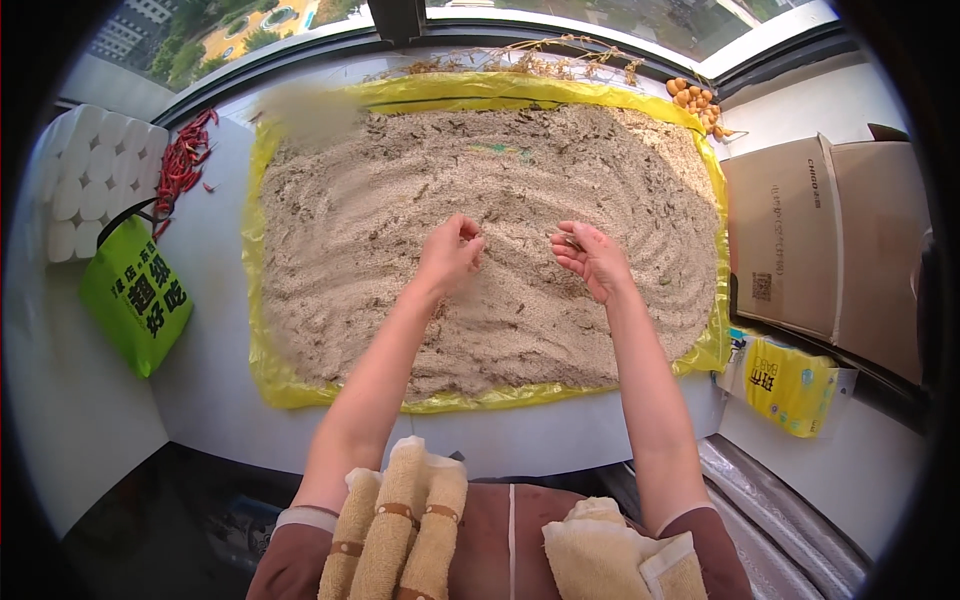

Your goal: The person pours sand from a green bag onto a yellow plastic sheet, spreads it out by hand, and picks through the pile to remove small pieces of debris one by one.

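A broad layer of pale, grain-like material (360, 247) with dark dry bits scattered through it lies on a yellow plastic sheet (259, 360). My left hand (454, 255) is over the middle of the layer, fingertips drawn together; whether anything is pinched between them cannot be made out. To its right, my right hand (592, 259) is turned partly palm up with curled fingers, and small dark bits (574, 241) rest in it. The two hands are apart.
Dried stalks (525, 60) lie along the window side, with small orange-brown round objects (694, 101) at the back right. Red chili peppers (184, 161), white paper rolls (101, 172) and a green bag (139, 292) are left. Cardboard boxes (787, 240) and a yellow package (787, 382) stand right.
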The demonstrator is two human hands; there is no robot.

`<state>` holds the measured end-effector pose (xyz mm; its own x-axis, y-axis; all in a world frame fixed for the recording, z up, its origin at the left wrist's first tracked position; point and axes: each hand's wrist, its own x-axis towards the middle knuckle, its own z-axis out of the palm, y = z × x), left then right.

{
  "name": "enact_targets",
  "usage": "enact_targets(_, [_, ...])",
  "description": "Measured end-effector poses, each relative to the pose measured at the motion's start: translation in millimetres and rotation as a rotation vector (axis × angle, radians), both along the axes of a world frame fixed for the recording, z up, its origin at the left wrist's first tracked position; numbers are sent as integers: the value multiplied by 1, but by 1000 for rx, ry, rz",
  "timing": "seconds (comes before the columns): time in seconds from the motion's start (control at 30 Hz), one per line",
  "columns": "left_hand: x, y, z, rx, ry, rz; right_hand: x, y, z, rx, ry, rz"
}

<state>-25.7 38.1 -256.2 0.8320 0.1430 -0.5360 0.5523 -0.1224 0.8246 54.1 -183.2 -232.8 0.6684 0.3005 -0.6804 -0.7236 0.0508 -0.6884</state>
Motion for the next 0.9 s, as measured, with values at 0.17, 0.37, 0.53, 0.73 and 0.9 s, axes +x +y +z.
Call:
enact_targets(0.17, [1,-4,4,-480,2,364,-19,-9,4,8,-80,135])
enact_targets(0.37, [21,-20,6,13,-83,194,-31,-27,-12,-145,-299,195])
enact_targets(0.53, [32,-39,10,-377,-15,267,-47,-22,-6,-124,-215,9])
enact_targets(0.73, [13,-79,11,-656,62,205,-50,-12,-2,77,-127,-82])
enact_targets(0.9, [10,-85,16,-604,103,158,-52,-21,-5,-10,-183,-48])
